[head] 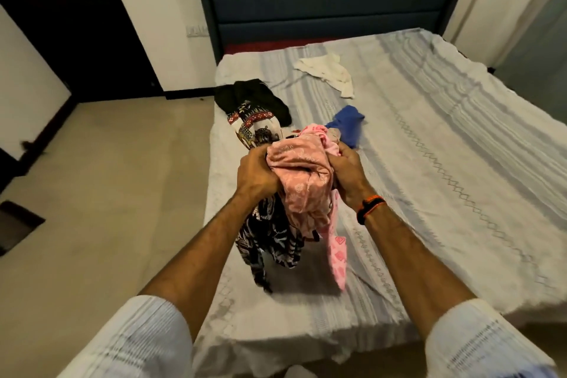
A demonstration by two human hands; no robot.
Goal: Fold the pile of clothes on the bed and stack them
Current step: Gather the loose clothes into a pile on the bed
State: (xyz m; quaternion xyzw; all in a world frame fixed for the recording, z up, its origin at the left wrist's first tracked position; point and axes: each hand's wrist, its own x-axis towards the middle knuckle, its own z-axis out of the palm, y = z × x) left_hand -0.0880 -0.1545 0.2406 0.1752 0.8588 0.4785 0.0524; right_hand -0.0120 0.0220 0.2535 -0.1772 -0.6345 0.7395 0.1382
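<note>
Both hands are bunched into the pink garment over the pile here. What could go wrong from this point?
1. The left hand and right hand grip the pink garment crumpled, so it may fold creased.
2. A black-and-white patterned garment hangs with it and may drag along.
3. The pile sits near the bed's left edge; pieces could slip to the floor.

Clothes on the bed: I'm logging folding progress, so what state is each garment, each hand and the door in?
pink garment: bunched, lifted, gripped by both hands
left hand: gripping the pink garment
right hand: gripping the pink garment
black-and-white patterned garment: unfolded, hanging below the hands
white cloth: crumpled, lying apart
blue garment: crumpled
black garment: unfolded heap
printed cloth: crumpled
door: closed
</note>
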